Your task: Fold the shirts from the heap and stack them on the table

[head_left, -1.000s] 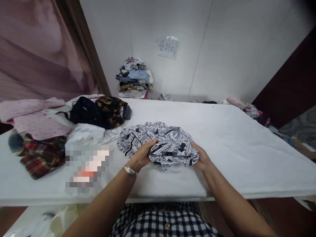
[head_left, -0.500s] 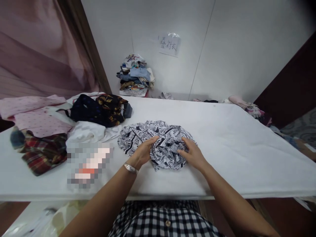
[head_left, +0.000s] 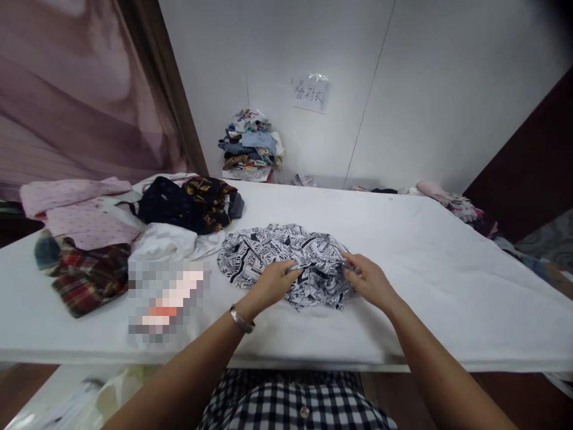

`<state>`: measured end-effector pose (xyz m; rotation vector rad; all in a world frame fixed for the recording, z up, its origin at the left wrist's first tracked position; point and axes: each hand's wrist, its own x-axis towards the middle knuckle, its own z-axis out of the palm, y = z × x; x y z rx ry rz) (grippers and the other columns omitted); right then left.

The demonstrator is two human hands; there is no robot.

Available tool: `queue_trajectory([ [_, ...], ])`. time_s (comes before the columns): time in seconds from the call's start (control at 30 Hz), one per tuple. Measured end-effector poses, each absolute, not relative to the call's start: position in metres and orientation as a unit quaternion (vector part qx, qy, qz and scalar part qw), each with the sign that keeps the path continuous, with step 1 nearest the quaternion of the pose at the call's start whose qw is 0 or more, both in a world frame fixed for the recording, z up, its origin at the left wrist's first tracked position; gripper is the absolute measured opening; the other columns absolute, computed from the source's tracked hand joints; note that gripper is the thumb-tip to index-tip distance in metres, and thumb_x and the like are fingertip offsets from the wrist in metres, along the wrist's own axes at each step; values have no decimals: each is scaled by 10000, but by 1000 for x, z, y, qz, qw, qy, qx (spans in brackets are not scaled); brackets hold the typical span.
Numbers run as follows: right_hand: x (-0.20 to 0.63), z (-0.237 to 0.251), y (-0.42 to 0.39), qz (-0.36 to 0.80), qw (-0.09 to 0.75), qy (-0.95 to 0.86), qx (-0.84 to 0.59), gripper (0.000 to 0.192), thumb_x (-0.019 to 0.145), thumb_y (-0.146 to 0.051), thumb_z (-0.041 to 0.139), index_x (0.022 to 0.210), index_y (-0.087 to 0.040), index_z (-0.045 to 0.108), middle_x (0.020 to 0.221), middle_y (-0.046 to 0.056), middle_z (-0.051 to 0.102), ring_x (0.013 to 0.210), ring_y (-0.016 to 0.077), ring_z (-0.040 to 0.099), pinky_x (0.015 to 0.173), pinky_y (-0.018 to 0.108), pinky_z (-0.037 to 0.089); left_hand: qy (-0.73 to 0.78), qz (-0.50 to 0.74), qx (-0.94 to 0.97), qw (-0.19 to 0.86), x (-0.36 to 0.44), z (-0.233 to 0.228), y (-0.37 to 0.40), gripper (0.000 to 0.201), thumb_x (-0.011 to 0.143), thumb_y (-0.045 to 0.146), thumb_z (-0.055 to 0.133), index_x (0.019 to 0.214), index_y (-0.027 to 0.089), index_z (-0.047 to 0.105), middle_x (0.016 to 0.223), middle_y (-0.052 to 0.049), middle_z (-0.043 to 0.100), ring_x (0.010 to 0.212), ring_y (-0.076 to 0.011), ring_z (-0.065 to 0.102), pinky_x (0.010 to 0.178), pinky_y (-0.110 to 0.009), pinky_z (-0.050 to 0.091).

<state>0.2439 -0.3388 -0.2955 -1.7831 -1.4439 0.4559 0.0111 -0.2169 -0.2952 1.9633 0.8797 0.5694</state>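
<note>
1. Centrally, a crumpled black-and-white printed shirt [head_left: 286,260] lies bunched on a white bench [head_left: 425,269], close to its near edge and straight in front of the person.
2. The left hand [head_left: 275,280] rests on the near left part of the shirt, its grip closed on a fold of the cloth between thumb and fingers. A metal bracelet [head_left: 242,319] sits on that wrist.
3. The right hand [head_left: 369,279] is on the near right part of the shirt, its grip pinched shut on the fabric edge.
4. Just left of the shirt lies a white garment [head_left: 165,242], with a dark patterned garment [head_left: 188,203] behind it.
5. Farther left are a pink dotted shirt [head_left: 80,209] and a red plaid shirt [head_left: 89,278], near the bench's left end.
6. A blurred-out patch [head_left: 165,298] covers something on the bench near the left forearm.
7. Beyond the bench, a stack of folded clothes [head_left: 250,146] stands against the white wall, beside a paper sign [head_left: 311,94].
8. More clothes [head_left: 447,200] lie at the bench's far right corner.
9. A checked shirt [head_left: 290,400] shows at the bottom, on the person.
</note>
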Motion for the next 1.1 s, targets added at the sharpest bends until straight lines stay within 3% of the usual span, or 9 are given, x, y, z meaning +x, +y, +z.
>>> queue_trajectory([
  [0.1, 219, -292, -338, 198, 361, -640, -649, 829, 713, -486, 735, 1463, -290, 443, 1446, 93, 510, 1300, 337, 451, 1017, 451, 392, 311, 227, 813, 436, 31, -277, -212, 347, 831, 341, 571, 537, 226, 426, 512, 41, 405, 529, -147, 348, 548, -300, 219],
  [0.17, 202, -294, -330, 212, 355, -639, -648, 882, 681, -478, 756, 1472, -272, 424, 1336, 104, 602, 1225, 336, 512, 1000, 452, 402, 289, 239, 820, 432, 46, -268, -213, 354, 836, 347, 564, 528, 223, 440, 509, 40, 406, 525, -143, 348, 538, -300, 226],
  [0.27, 195, -299, -317, 234, 373, -580, -686, 488, 773, -419, 619, 1222, -227, 637, 929, 59, 722, 905, 274, 626, 853, 410, 462, 257, 235, 817, 459, 55, -260, -214, 308, 864, 390, 549, 612, 220, 594, 546, 25, 504, 543, -153, 417, 559, -298, 300],
  [0.37, 211, -291, -310, 336, 452, -486, -669, 270, 764, -415, 586, 890, -196, 681, 783, 40, 704, 770, 239, 627, 746, 377, 485, 240, 276, 791, 490, 38, -263, -207, 232, 855, 418, 606, 953, 241, 720, 908, -36, 706, 824, -220, 608, 751, -307, 433],
  [0.53, 241, -247, -311, 428, 596, -355, -579, 371, 631, -465, 762, 842, -184, 642, 753, 49, 711, 723, 231, 652, 697, 363, 505, 373, 318, 814, 312, -15, -294, -179, 574, 671, 337, 826, 1208, 265, 634, 1362, -94, 578, 1314, -342, 456, 1093, -398, 342],
  [0.77, 243, -180, -286, 406, 686, -407, -446, 358, 673, -429, 786, 930, -215, 658, 866, 52, 737, 966, 303, 681, 862, 474, 539, 502, 153, 848, 75, -21, -304, -179, 792, 829, 558, 611, 1486, 232, 311, 1473, -160, 453, 1196, -330, 575, 871, -396, 511],
  [0.97, 220, -115, -243, 393, 687, -489, -367, 348, 733, -433, 737, 984, -208, 651, 1006, 40, 740, 1139, 289, 628, 979, 488, 517, 478, 161, 835, 218, 12, -298, -195, 1132, 712, 683, 662, 1560, 232, 64, 1596, -178, 294, 1252, -351, 551, 892, -377, 486],
  [1.03, 206, -90, -235, 387, 680, -511, -357, 277, 786, -425, 692, 943, -200, 655, 1035, 24, 737, 1180, 268, 610, 1006, 479, 503, 477, 190, 819, 256, 21, -299, -192, 1108, 684, 623, 719, 1551, 239, 145, 1517, -177, 439, 1227, -369, 571, 906, -409, 481],
  [1.1, 193, -65, -234, 379, 675, -525, -352, 222, 847, -400, 616, 886, -185, 654, 1071, 2, 733, 1206, 236, 596, 1015, 451, 491, 502, 229, 778, 300, 27, -297, -183, 899, 681, 491, 765, 1456, 226, 395, 1335, -178, 620, 1177, -393, 603, 915, -450, 477],
])
